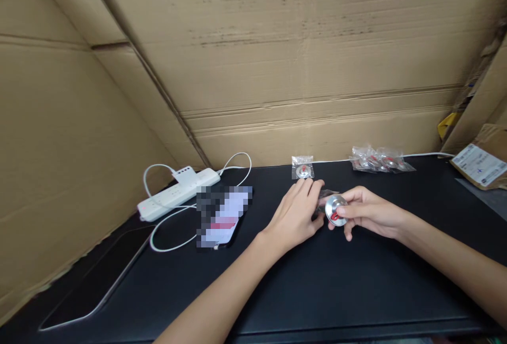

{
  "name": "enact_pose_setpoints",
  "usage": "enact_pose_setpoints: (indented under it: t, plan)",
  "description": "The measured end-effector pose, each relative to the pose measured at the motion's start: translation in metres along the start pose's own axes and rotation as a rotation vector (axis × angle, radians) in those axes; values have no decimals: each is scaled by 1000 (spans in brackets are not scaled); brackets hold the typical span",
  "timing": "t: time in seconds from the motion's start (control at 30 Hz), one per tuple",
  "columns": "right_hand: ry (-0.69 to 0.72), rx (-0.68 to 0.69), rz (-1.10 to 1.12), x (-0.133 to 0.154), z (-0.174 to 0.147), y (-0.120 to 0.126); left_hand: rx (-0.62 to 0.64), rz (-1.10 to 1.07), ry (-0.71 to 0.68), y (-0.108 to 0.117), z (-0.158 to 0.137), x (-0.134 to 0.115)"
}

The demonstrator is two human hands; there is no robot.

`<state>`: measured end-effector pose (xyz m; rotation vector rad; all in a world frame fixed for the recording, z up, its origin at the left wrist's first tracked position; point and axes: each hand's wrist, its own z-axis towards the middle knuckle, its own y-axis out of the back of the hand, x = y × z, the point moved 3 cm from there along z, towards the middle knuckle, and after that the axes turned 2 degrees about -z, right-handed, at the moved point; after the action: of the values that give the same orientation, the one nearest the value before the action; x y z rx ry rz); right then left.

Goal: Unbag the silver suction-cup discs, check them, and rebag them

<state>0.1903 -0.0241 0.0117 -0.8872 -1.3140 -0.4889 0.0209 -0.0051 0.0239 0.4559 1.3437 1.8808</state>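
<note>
in our right hand point(366, 212) we pinch the silver disc point(332, 204), its red part point(336, 217) against our thumb, above the black table point(317, 291). our left hand point(295, 211), half curled just beside it, meets clear plastic point(327, 193); we cannot tell whether it grips.

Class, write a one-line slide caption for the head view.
Right hand holding a round silver-and-red piece, left hand close beside it, above a black tabletop.

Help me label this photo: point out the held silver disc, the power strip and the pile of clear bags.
Silver disc point(332, 206), head view: shiny face.
Power strip point(178, 194), head view: middle of top.
Pile of clear bags point(380, 161), head view: near centre.
</note>
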Motion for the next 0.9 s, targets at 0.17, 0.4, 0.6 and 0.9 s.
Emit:
enact_pose_setpoints:
  t: [0.17, 0.4, 0.6, 0.9]
  plan:
    - [1, 48, 24, -1, 1, -2, -9, 89, 18, 0, 0, 1]
    - [39, 98, 111, 0, -1, -7, -18, 152, 38, 3, 2, -2]
    - [54, 52, 119, -3, 3, -7, -37, 167, 51, 1, 2, -4]
    - [38, 59, 158, -4, 0, -4, -28, 171, 41, 2, 3, -5]
